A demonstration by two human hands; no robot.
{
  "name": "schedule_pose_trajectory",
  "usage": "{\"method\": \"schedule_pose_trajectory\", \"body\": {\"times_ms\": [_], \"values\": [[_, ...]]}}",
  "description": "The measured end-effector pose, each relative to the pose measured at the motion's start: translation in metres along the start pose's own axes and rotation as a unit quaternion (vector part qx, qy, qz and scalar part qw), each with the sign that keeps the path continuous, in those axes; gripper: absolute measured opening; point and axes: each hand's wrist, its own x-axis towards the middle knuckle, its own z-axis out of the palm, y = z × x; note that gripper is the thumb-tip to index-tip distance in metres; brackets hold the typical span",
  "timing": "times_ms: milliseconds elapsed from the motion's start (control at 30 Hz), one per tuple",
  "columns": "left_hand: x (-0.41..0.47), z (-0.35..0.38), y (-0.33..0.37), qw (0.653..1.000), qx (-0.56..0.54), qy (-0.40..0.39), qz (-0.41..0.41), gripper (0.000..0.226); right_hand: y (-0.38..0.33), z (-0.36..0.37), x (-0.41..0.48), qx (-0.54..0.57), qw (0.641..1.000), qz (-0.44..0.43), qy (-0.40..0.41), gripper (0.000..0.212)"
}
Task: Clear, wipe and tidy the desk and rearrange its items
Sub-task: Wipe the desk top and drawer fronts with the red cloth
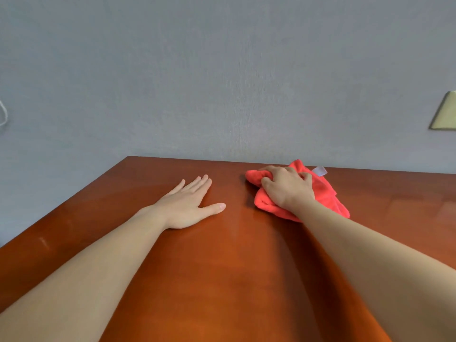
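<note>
The wiping step is in hand. The right hand (287,187) rests on a bunched red cloth (320,196) near the far edge of the tabletop (222,267), close to the wall (222,70). Its fingers (267,181) are curled and clamped on the fabric, pressing it against the wood. A white tag (320,171) protrudes from the cloth's far side.

The left hand (190,202) lies flat on the tabletop, well apart from the cloth, palm down. Its 4 fingers (199,185) are straight and close together, the thumb spread aside; it holds nothing and appears to act as a brace.

Progress assessment: no loose items show on the visible surface, so clearing appears complete here. Wiping is under way at the far right zone. Which zones are already wiped cannot be told. Rearranging items is not yet done. A lampshade (445,112) shows at the right edge.
</note>
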Motion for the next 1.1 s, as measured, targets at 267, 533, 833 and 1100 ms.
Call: {"method": "schedule_pose_trajectory", "body": {"times_ms": [267,533,833,1100], "values": [[0.039,-0.007,-0.015,1.000,0.013,-0.004,0.008,0.099,-0.005,0.016,0.061,-0.018,0.999,0.037,0.008,0.036],[0.046,-0.003,-0.019,1.000,0.008,0.007,-0.017,0.117,-0.031,0.031,0.085,-0.018,1.000,0.015,-0.003,0.040],[0.025,0.004,-0.015,0.999,0.000,0.021,-0.040,0.105,-0.054,0.034,0.059,0.003,0.998,-0.064,-0.027,0.041],[-0.034,0.013,-0.001,0.999,0.013,0.016,-0.044,0.101,-0.073,0.027,-0.002,0.012,0.994,-0.098,-0.046,0.044]]}}
